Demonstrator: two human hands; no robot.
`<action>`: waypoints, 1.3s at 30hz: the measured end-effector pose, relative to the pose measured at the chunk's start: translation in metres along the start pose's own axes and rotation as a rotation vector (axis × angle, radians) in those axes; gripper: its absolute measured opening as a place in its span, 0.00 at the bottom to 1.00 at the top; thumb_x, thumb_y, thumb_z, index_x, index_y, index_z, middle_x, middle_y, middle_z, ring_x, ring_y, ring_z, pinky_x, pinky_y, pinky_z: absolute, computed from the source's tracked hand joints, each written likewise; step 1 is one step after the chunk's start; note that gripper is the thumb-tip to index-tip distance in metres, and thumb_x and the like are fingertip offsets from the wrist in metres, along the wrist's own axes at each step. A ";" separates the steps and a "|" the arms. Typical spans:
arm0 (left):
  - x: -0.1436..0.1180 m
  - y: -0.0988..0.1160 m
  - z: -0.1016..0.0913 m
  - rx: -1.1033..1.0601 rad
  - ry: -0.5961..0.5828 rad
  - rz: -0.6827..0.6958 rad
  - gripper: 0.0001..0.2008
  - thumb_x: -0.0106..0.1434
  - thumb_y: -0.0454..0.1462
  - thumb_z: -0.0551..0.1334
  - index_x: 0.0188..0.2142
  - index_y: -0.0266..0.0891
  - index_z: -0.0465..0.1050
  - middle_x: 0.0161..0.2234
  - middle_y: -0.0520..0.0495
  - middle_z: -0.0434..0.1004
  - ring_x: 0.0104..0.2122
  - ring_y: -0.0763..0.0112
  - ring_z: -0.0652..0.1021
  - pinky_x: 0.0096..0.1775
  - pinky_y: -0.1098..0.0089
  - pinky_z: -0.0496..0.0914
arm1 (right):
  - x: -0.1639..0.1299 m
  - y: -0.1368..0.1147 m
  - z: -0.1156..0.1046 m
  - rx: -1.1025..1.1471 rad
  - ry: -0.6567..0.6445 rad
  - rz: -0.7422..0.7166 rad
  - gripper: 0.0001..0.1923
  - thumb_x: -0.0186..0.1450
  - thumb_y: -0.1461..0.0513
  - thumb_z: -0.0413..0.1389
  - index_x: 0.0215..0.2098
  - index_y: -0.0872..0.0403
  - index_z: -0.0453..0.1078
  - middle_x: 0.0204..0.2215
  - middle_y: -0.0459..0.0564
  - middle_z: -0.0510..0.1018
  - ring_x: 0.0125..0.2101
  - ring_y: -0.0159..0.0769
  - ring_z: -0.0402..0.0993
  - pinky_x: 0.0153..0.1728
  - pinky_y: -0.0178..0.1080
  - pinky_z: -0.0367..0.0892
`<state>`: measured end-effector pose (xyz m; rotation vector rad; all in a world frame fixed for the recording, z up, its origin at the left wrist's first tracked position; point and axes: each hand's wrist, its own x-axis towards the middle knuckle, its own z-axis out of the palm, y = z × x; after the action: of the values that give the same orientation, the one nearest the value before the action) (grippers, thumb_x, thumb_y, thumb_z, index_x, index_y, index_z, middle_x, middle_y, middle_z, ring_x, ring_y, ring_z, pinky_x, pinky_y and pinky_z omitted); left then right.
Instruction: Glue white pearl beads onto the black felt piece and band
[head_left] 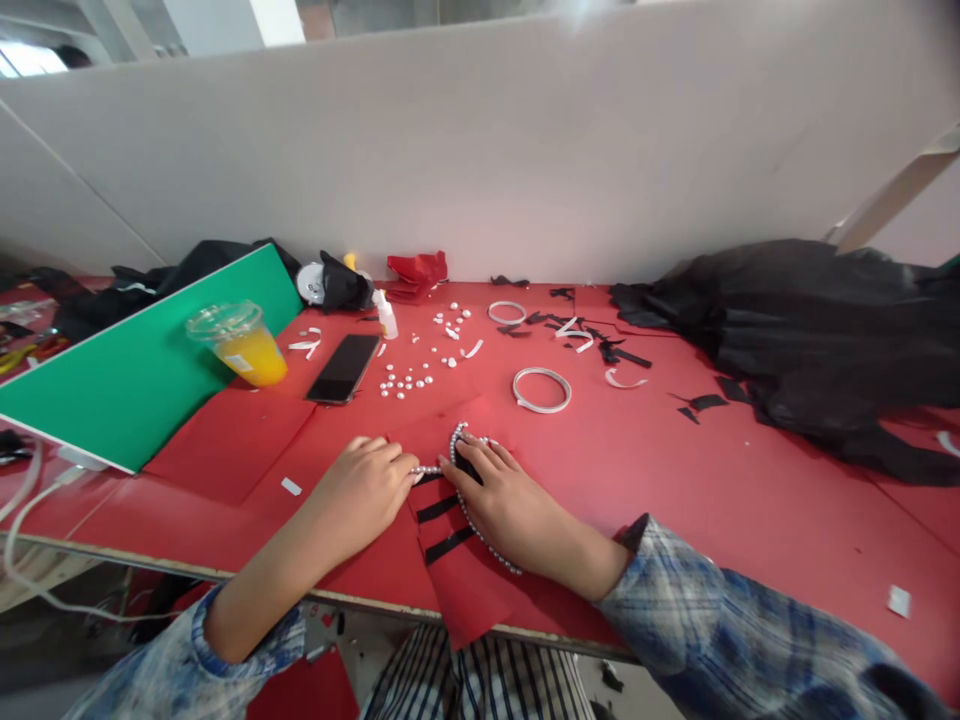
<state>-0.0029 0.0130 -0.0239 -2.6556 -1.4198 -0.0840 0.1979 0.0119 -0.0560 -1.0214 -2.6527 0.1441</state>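
Bright, even daylight comes from above and the upper left; shadows on the bench point(750, 500) are soft. Wide-angle distortion bends the edges, and the near sleeves blur slightly.

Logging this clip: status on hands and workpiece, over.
Left hand fingertips pinching the pearl strand. Right hand flat, pressing strand onto red felt piece with black strips. Loose pearls, phone beyond, clear of hands.
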 end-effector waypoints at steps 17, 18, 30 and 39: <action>-0.019 0.002 0.014 -0.140 0.038 -0.084 0.09 0.66 0.34 0.49 0.39 0.38 0.67 0.34 0.45 0.73 0.37 0.61 0.73 0.37 0.62 0.69 | 0.000 0.000 0.007 -0.094 0.027 -0.016 0.27 0.63 0.70 0.45 0.62 0.57 0.53 0.53 0.66 0.61 0.56 0.51 0.57 0.53 0.53 0.58; -0.019 0.002 0.015 -0.133 0.045 -0.079 0.10 0.66 0.34 0.49 0.38 0.38 0.68 0.33 0.45 0.73 0.36 0.61 0.72 0.37 0.63 0.68 | 0.000 0.000 0.007 -0.101 0.021 -0.020 0.27 0.63 0.70 0.45 0.61 0.56 0.54 0.54 0.66 0.61 0.56 0.51 0.57 0.53 0.53 0.57; -0.016 -0.003 0.010 0.027 0.021 -0.016 0.13 0.63 0.31 0.54 0.45 0.41 0.72 0.30 0.46 0.70 0.33 0.63 0.69 0.35 0.64 0.66 | 0.002 -0.001 0.004 -0.141 -0.009 -0.026 0.27 0.64 0.70 0.44 0.61 0.55 0.55 0.54 0.66 0.60 0.56 0.52 0.56 0.52 0.54 0.58; -0.011 0.004 0.004 0.160 -0.046 -0.040 0.14 0.62 0.30 0.54 0.44 0.39 0.73 0.31 0.44 0.73 0.36 0.60 0.71 0.36 0.63 0.66 | 0.001 -0.002 0.002 -0.134 -0.024 -0.022 0.31 0.63 0.71 0.44 0.64 0.50 0.48 0.54 0.63 0.61 0.55 0.49 0.58 0.52 0.53 0.58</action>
<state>-0.0056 0.0018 -0.0299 -2.5160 -1.4297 0.0841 0.1955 0.0112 -0.0573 -1.0365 -2.7252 -0.0270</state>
